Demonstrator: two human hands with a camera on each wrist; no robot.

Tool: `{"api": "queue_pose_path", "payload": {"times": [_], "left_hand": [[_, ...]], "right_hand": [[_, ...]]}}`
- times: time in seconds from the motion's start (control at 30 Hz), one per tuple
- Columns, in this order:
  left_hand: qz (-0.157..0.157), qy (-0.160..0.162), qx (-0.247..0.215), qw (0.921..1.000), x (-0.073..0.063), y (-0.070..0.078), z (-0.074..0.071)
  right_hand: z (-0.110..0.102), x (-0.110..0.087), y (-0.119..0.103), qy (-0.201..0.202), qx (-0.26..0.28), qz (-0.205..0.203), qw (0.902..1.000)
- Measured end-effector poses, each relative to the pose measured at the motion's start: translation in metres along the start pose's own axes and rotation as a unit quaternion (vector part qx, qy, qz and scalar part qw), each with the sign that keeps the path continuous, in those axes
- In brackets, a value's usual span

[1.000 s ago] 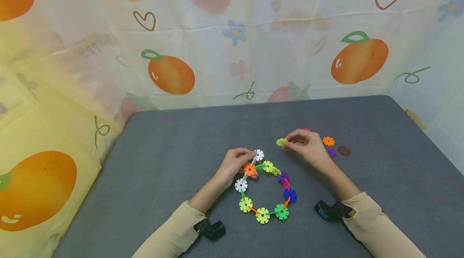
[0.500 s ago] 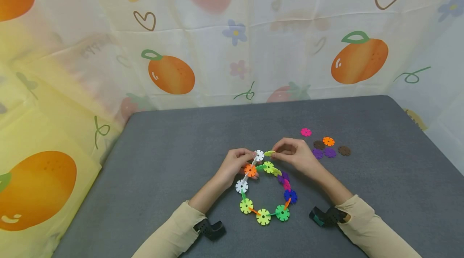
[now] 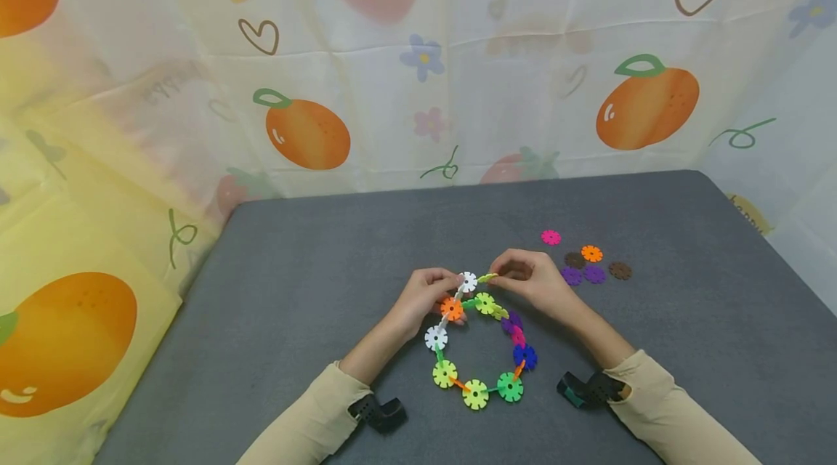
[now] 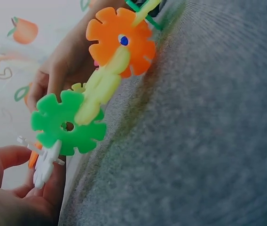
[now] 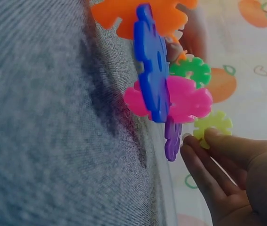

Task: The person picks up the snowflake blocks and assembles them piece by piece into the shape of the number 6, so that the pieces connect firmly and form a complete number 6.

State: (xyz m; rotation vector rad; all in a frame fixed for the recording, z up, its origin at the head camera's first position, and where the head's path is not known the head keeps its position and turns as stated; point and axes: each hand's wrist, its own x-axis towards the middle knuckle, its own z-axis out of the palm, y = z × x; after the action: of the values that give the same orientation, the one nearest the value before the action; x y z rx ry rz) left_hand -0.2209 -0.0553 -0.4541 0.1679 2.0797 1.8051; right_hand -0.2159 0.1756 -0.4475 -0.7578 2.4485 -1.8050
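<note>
Notched plastic discs, slotted edge to edge, form a loop-shaped chain (image 3: 476, 395) on the table. At its upper left, my left hand (image 3: 415, 299) pinches the chain near a white disc (image 3: 468, 281), with an orange disc (image 3: 451, 309) just below. My right hand (image 3: 536, 277) pinches a yellow-green disc (image 3: 487, 278) between thumb and fingers, its edge right at the white disc's right side. The right wrist view shows the thumb over this yellow-green disc (image 5: 219, 123). A green disc (image 4: 65, 125) of the chain stands close to the left fingers in the left wrist view.
Beyond my right hand lie several loose discs: a pink one (image 3: 551, 237), an orange one (image 3: 591, 253), and brown (image 3: 620, 271) and purple (image 3: 595, 274) ones. A fruit-printed cloth (image 3: 379, 123) hangs behind the grey table (image 3: 314, 247).
My right hand has moved left with the yellow-green disc, bringing it against the white disc's side and uncovering loose discs behind. My left hand has stayed at the chain.
</note>
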Motion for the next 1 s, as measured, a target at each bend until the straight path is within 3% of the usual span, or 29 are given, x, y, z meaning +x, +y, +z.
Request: {"api": "queue_pose_path", "payload": {"times": [0.53,0.73,1.0], "left_hand": [[0.001,0.016,0.010,0.9998,-0.0011,0.0025,0.0015],[-0.014,0.009,0.002,0.9999,0.0011,0.0027,-0.0022],[-0.012,0.022,-0.008,0.9996,0.0003,0.0019,-0.0005]], "right_hand": [[0.0002,0.0001,0.0036,0.008,-0.037,-0.054,0.9978],[-0.0001,0.0002,0.0030,0.006,-0.002,-0.043,0.9990],[0.0005,0.0005,0.0042,-0.004,-0.009,-0.048,0.9988]]}}
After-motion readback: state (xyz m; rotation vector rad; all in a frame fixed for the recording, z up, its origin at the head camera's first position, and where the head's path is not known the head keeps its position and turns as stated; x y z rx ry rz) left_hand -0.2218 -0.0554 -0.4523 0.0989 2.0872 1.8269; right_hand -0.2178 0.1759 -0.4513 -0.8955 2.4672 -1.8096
